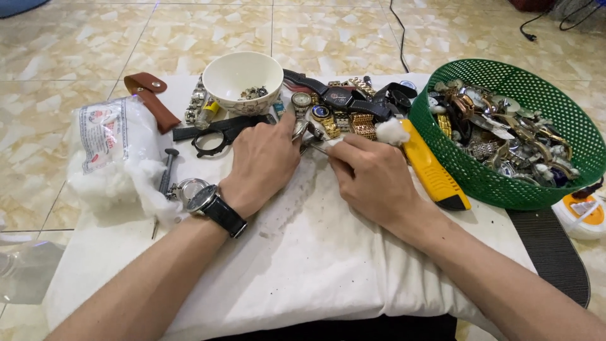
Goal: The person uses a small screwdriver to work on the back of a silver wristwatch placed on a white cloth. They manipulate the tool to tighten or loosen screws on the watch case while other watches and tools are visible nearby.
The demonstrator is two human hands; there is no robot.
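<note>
At nine o'clock on the white cloth (303, 265), a bag of cotton wool (110, 158) is seen, with a brown leather strap (151, 98) beyond it at eleven. A wristwatch (211, 203) is worn on the left wrist. The left hand (262, 161) is laid palm down, its grip pinched on a small watch (302, 113) at twelve o'clock. A white bowl (243, 81) stands just behind. The right hand (372, 180) is closed on a thin metal tool (317, 148), tip pointed at the watch. A yellow utility knife (432, 167) lies at two o'clock, beside a green basket (555, 117) filled with watch parts.
</note>
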